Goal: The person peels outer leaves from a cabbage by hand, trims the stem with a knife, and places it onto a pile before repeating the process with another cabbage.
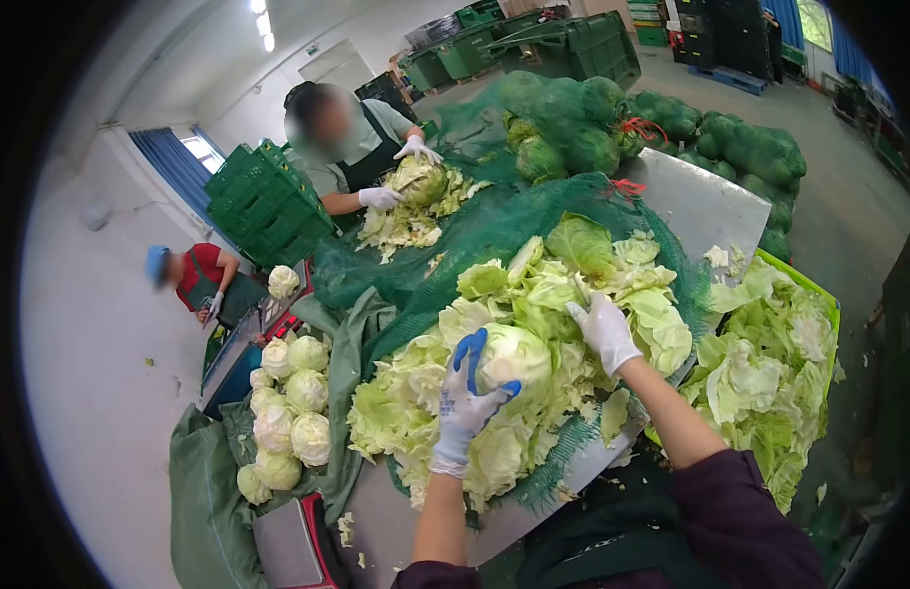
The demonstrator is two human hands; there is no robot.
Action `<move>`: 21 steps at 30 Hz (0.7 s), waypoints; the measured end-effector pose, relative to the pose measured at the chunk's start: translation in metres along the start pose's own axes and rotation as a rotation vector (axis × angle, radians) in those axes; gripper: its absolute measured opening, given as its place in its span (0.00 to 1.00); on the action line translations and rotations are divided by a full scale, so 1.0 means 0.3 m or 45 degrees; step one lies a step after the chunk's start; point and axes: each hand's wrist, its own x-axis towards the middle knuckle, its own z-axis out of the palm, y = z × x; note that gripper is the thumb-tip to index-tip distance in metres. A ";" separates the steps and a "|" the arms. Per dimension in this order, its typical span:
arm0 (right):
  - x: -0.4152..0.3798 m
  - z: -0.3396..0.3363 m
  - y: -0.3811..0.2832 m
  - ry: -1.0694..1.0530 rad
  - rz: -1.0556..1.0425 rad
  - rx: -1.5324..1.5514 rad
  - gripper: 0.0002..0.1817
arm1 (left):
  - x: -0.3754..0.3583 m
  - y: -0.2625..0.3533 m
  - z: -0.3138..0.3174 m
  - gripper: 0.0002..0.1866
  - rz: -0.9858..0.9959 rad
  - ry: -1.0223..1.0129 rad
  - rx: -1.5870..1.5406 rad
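Note:
A pale green cabbage head (514, 358) rests on a heap of loose cabbage leaves (406, 402). My left hand (467, 402), in a white glove with blue fingertips, grips its left side, thumb and fingers spread around it. To the right of the cabbage is my right hand (606, 334) in a white glove, apart from the head and over the leaves. Its fingers are curled together; a thin shape shows at the fingertips, too small to name. Green netting (426, 309) lies under and behind the leaves.
Across the table a co-worker (352, 147) holds another cabbage (416, 182). Trimmed cabbages (308, 391) are piled at left beside a scale (293, 545). A lime-green crate (834, 324) of leaves stands at right. Netted cabbages (573, 128) lie behind. Another person (205, 280) is further left.

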 end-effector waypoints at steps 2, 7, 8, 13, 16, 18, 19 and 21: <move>-0.073 -0.004 -0.032 -0.037 -0.075 0.031 0.33 | -0.008 0.032 0.047 0.44 -0.081 0.135 0.072; -0.279 -0.043 -0.158 -0.262 -0.061 -0.039 0.30 | -0.012 0.132 0.146 0.49 -0.148 0.231 0.708; -0.282 -0.048 -0.164 -0.260 -0.058 -0.041 0.30 | -0.014 0.139 0.154 0.49 -0.146 0.228 0.705; -0.241 -0.078 -0.183 -0.185 -0.095 -0.074 0.27 | -0.018 0.159 0.172 0.50 -0.213 0.178 0.849; -0.084 -0.055 -0.093 -0.092 -0.042 -0.145 0.29 | -0.038 0.169 0.161 0.50 -0.190 0.155 0.880; 0.055 -0.053 0.002 -0.327 0.060 -0.083 0.31 | -0.082 0.146 0.143 0.49 -0.099 0.186 0.775; 0.088 -0.065 -0.001 -0.325 0.062 -0.077 0.31 | -0.107 0.130 0.130 0.49 -0.019 0.214 0.661; 0.121 -0.078 -0.001 -0.615 0.187 0.048 0.33 | -0.137 0.094 0.077 0.49 -0.065 0.159 0.497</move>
